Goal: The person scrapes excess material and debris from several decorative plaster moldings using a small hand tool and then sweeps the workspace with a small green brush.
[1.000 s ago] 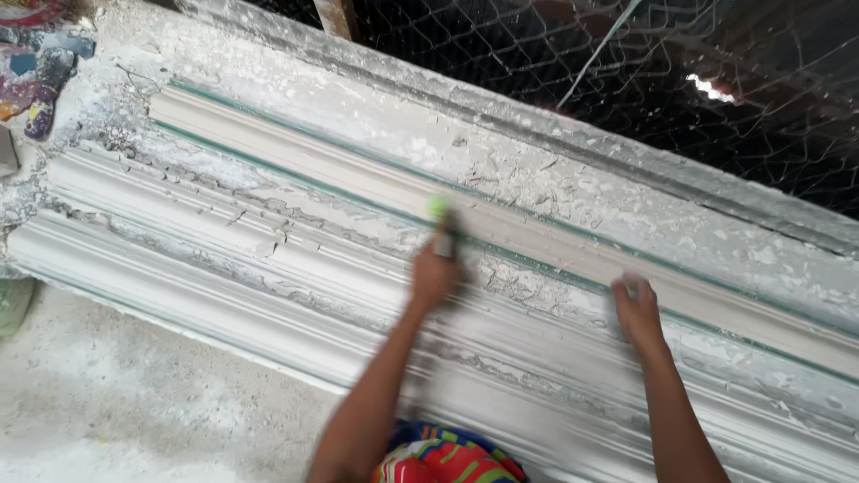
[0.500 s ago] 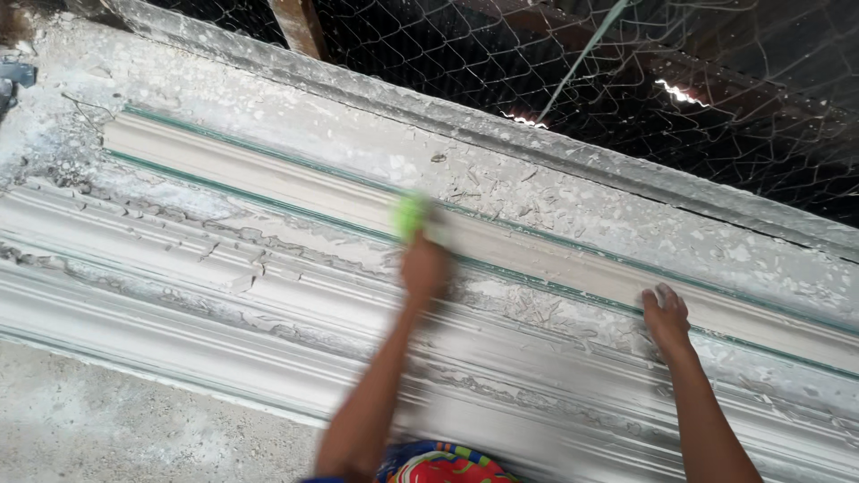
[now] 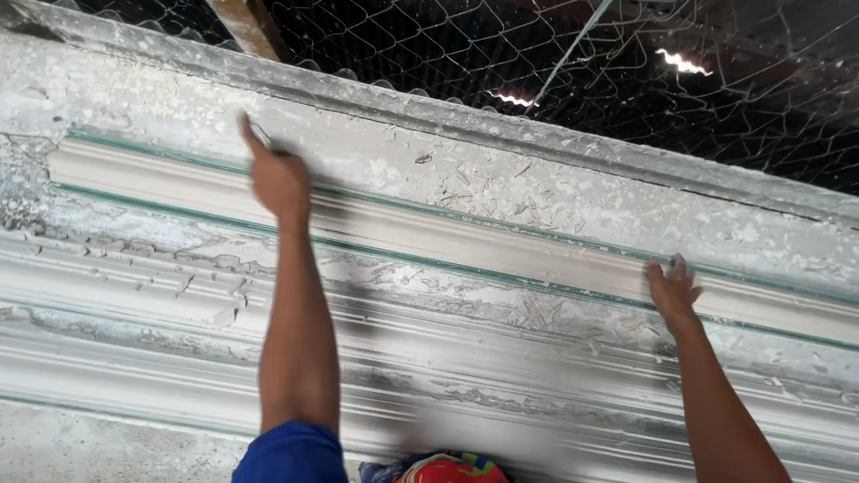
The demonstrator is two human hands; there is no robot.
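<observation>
A long white plaster moulding strip (image 3: 465, 243) lies in a green-edged channel of a plaster-crusted bench (image 3: 537, 183). My left hand (image 3: 279, 182) is stretched over the strip's far edge towards its left end. It is closed around a small tool (image 3: 261, 136) of which only a thin grey tip shows. Farther right, my right hand (image 3: 673, 291) lies flat on the strip's near edge with its fingers spread and holds nothing.
Ridged white mouldings (image 3: 465, 394) run along the near side of the bench, flaked with dried plaster. Behind the bench are wire mesh (image 3: 644, 80) and a wooden post (image 3: 250, 27). A colourful cloth (image 3: 447, 467) shows at the bottom edge.
My left hand has swept left and away along the strip with its tool, whose green part no longer shows. My right hand stays pressed on the strip.
</observation>
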